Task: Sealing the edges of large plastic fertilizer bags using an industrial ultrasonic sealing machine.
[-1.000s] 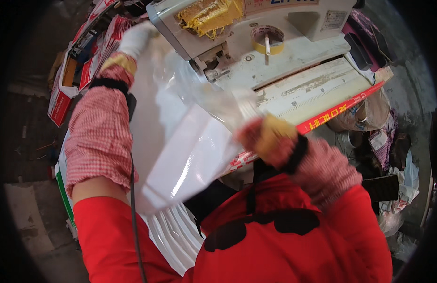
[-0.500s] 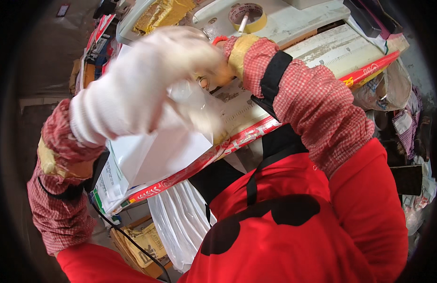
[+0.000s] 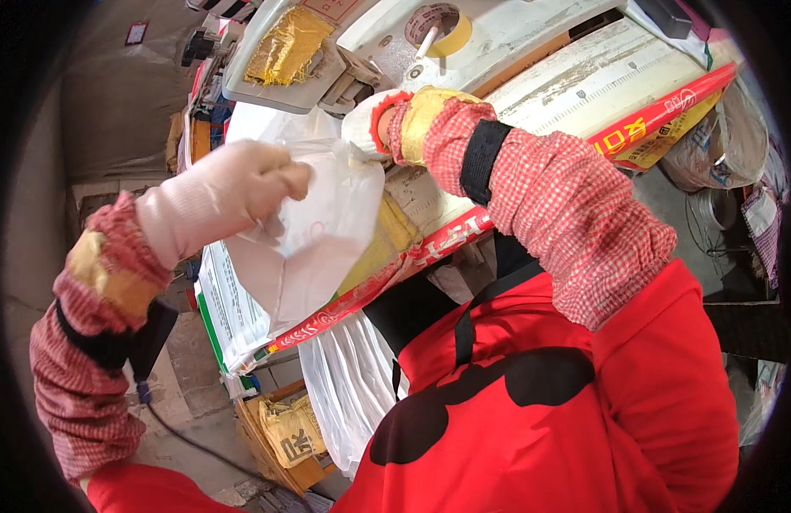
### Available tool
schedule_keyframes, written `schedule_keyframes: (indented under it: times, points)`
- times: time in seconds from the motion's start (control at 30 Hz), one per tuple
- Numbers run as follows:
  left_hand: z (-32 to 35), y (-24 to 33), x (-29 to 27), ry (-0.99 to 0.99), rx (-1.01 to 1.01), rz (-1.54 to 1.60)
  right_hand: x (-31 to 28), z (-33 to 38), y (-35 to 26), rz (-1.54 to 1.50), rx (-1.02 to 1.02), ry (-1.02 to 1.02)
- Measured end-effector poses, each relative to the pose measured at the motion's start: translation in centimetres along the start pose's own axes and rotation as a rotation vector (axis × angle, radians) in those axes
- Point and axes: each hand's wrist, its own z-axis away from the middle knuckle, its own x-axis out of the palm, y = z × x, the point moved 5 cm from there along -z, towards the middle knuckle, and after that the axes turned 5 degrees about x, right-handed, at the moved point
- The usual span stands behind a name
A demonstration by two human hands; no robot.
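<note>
My left hand (image 3: 220,195), in a pale knit glove, pinches the upper edge of a clear plastic bag (image 3: 314,244) and holds it up in front of me. My right hand (image 3: 370,124), also gloved and mostly hidden behind its checked sleeve, grips the bag's other top corner close to the white machine (image 3: 498,38). The bag hangs between both hands, above a stack of printed white sacks (image 3: 233,299) with a red border.
A roll of yellow tape (image 3: 438,26) sits on a spindle on the machine's top. A gold foil piece (image 3: 284,43) lies on the machine's left part. White plastic sheeting (image 3: 344,393) hangs below the bench. A yellow bag (image 3: 288,432) rests in a wooden crate on the floor.
My left hand has risen from low at the left to the bag's upper edge. My right hand has slid right toward the machine, and the bag now hangs spread between them.
</note>
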Motion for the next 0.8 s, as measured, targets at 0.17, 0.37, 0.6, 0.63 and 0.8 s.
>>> schedule_keyframes:
  times: [0.17, 0.37, 0.6, 0.63, 0.8]
  points:
    - [6.8, 2.5, 7.9, -0.896, -0.235, -0.286, 0.2, 1.3, -2.6, 0.164, 0.134, 0.064]
    - [1.8, 10.3, 11.1, -0.393, 0.495, -0.32, 4.5, 6.4, -10.2, -0.54, -0.246, 0.054]
    - [1.1, 7.6, 9.8, -0.23, 0.36, 0.054, -1.4, 10.9, -8.6, -0.568, 0.005, 0.366]
    - [1.4, 7.8, 9.7, -0.182, 0.372, 0.067, -2.6, 11.2, -6.3, -0.6, 0.189, 0.429]
    - [1.9, 8.5, 11.2, -0.217, 0.384, -0.015, -1.8, 10.1, -3.5, -0.527, 0.538, 0.271]
